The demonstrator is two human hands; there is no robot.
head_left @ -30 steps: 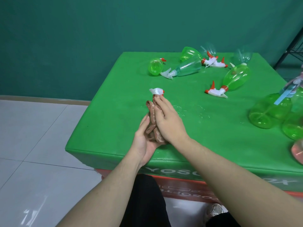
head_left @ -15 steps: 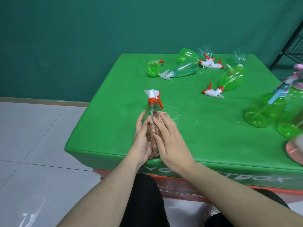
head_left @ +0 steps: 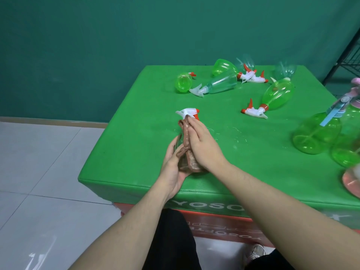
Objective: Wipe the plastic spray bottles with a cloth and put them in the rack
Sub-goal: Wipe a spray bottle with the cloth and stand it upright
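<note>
1. Clear plastic spray bottle (head_left: 180,137) with white-and-orange trigger head is held near the green padded table's (head_left: 136,152) front edge.
2. Left hand (head_left: 172,168) is cupped under its base, fingers curled upward.
3. Right hand (head_left: 202,147), fingers nearly straight, presses a brown cloth (head_left: 188,152) against its side.

1. A table (head_left: 136,145) covered by a bright green pad was seen, with white lettering printed along its front edge.
2. A dark green wall (head_left: 97,45) was shown behind it.
3. Pale floor tiles (head_left: 39,172) were laid to the left.
</note>
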